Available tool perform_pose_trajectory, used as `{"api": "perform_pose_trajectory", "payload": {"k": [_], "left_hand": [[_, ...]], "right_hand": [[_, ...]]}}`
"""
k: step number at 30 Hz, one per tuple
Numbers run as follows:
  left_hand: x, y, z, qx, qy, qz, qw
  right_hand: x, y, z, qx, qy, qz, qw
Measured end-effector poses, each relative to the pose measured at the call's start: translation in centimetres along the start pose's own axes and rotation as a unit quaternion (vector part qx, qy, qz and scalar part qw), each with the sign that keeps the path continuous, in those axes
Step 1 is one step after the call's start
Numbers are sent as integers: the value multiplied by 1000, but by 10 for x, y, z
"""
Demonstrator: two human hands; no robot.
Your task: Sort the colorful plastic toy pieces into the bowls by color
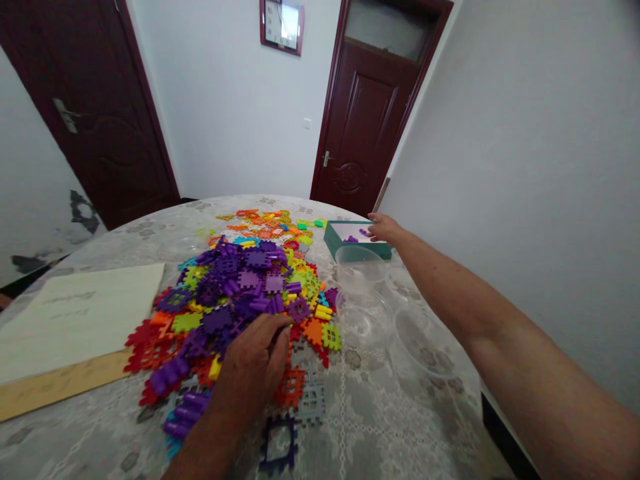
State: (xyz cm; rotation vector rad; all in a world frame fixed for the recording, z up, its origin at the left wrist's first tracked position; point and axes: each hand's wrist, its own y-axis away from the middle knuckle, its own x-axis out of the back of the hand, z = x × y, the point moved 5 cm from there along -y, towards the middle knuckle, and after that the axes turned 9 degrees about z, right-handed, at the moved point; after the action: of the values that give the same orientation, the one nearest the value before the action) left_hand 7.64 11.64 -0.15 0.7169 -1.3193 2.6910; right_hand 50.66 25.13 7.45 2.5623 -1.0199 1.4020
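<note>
Currently, left hand [257, 360] is at the near side of the heaped plastic pieces [245, 280], thumb and forefinger close together; cannot tell whether they grip one. Right hand [386, 229] extends over the teal box [331, 241], fingers apart, near purple pieces [351, 239] inside; clear tubs [425, 343] stand nearer the camera.

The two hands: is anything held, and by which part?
It cannot be told: left hand at the colourful pieces, right hand at the teal box.
</note>
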Motion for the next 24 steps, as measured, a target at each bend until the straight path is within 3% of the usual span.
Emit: {"api": "perform_pose_trajectory", "payload": {"k": [5, 9, 15, 24], "left_hand": [[-1, 0, 2, -26, -8, -5, 1000], [-2, 1, 7, -44, -3, -4, 999], [-10, 3, 13, -48, 6, -28, 998], [-12, 6, 10, -48, 19, -33, 998]], "right_hand": [[35, 11, 39, 40, 128, 7, 991], [60, 42, 77, 70, 221, -26, 972], [44, 86, 111, 98, 258, -75, 958], [23, 106, 111, 135, 240, -52, 960]]}}
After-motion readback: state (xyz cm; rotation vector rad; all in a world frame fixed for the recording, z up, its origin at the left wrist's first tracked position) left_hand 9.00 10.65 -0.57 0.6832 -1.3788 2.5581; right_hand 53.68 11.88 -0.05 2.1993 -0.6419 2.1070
